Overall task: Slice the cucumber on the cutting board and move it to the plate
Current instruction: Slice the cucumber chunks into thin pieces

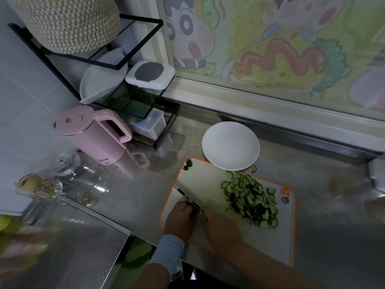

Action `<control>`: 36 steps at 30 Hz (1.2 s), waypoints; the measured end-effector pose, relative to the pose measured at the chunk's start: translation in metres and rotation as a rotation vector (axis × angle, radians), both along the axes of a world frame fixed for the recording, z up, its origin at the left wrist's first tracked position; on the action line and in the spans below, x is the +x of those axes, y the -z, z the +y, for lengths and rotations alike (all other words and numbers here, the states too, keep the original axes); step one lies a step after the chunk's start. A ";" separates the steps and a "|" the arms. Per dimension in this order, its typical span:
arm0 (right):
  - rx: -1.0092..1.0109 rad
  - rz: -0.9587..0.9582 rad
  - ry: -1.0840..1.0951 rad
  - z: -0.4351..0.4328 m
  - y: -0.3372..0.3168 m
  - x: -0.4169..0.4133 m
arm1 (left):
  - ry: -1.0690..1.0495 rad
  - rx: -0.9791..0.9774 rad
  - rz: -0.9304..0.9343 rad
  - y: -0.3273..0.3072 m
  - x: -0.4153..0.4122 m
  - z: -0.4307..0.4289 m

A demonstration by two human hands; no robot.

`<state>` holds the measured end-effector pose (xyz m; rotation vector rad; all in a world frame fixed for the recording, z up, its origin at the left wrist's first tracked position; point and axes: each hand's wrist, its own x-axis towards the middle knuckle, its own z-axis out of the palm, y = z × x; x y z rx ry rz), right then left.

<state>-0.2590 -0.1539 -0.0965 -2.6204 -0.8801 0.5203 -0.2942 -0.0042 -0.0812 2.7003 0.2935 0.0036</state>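
Guessing risks: our right hand [220,226] grips the knife [195,205]; our left hand [180,217] curls beside the blade, can't tell on what, so we could get nicked. Sliced cucumber [250,199] sits heaped on the board [200,178]; bits may spill short of the plate [230,146].

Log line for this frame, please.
stage: slices not yet plated | cucumber slices: heaped on cutting board | plate: empty | right hand: grips knife | left hand: curled beside blade, hold unclear

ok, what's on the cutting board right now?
Visible: sliced cucumber pile on the right, two end pieces at the far-left corner, knife held by the right hand. The left hand rests beside the blade; anything under its curled fingers is hidden.
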 end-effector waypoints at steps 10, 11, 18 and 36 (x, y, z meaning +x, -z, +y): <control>0.033 0.140 0.115 -0.021 -0.052 -0.007 | 0.042 0.033 -0.047 -0.001 0.001 0.000; 0.013 0.140 0.121 -0.023 -0.050 -0.008 | 0.042 0.033 -0.058 0.000 0.001 0.000; -0.030 0.153 0.090 -0.019 -0.011 -0.003 | 0.007 -0.021 -0.083 0.011 0.000 0.002; -0.073 0.159 0.083 -0.027 -0.037 -0.011 | -0.040 -0.026 0.035 0.009 -0.002 0.002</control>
